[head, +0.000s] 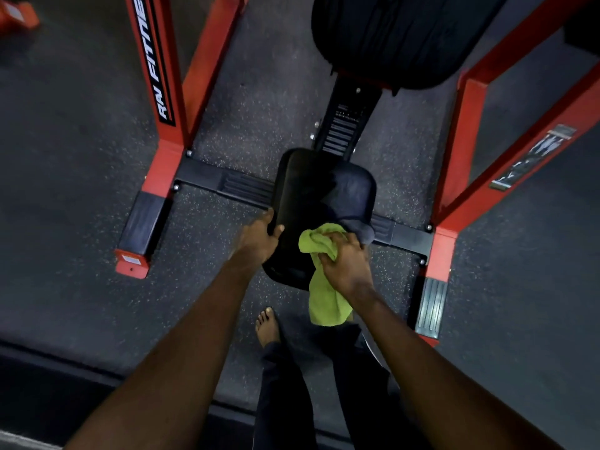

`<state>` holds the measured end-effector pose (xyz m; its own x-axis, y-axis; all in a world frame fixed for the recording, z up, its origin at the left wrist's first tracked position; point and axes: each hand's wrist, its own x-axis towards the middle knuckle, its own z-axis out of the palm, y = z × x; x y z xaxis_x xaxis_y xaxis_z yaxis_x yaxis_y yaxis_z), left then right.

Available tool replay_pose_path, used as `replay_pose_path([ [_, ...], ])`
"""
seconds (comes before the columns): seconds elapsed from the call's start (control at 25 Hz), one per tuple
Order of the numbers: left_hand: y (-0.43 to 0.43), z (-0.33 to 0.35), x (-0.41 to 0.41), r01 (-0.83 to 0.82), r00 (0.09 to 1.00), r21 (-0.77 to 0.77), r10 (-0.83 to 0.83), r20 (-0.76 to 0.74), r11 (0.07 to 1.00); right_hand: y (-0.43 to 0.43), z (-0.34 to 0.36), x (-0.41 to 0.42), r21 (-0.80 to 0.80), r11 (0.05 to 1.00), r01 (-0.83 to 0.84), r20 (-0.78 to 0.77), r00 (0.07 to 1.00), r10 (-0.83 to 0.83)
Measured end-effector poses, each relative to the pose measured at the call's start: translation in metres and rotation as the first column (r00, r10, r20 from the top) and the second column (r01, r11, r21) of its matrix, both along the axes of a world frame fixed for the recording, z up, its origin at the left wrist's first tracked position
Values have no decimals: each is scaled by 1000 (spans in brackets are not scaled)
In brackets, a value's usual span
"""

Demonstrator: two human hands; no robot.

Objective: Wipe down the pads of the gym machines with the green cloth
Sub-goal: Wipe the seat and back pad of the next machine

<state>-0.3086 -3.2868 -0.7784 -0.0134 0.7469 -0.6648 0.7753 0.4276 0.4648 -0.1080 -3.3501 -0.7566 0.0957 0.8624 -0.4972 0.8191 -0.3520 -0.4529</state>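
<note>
Red steel frame (162, 92) flanks the machine; the black back pad (399, 37) sits beyond, the smaller seat pad (311, 190) nearer; the left hand (258, 241) curls round the seat pad's left edge, steadying it; the right hand (347, 264) clutches the bunched green cloth (324, 300) against its right side; wiping the seat seems under way; next, probably firm strokes across its top.
</note>
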Motion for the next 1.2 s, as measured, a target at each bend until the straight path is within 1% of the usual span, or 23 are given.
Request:
replay_pose_path([
  [0.12, 2, 37, 4, -55, 998, 118, 53, 25, 991, 31, 30, 15, 17, 999, 48, -92, 995, -46],
  [0.24, 25, 98, 15, -158, 983, 262, 127, 130, 952, 70, 81, 30, 99, 986, 134, -134, 984, -120],
  [0.32, 44, 137, 24, -166, 979, 341, 114, 168, 925, 96, 114, 41, 135, 972, 193, -176, 970, -168],
  [0.48, 80, 228, 49, -131, 973, 425, 35, 227, 895, 146, 199, 67, 244, 922, 301, -253, 938, -239],
  [0.64, 107, 301, 75, -94, 974, 516, -28, 224, 852, 195, 272, 88, 380, 865, 327, -296, 929, -221],
  [0.8, 119, 384, 102, -41, 976, 616, -101, 193, 787, 233, 354, 108, 481, 790, 380, -366, 906, -213],
  [1.0, 131, 465, 107, 8, 985, 697, -124, 117, 717, 264, 437, 134, 550, 716, 429, -421, 883, -206],
  [1.12, 143, 504, 107, -11, 989, 727, -100, 110, 686, 284, 478, 143, 587, 682, 437, -426, 882, -199],
  [1.2, 156, 524, 108, 12, 987, 755, -128, 95, 655, 301, 504, 143, 611, 659, 438, -425, 884, -194],
])
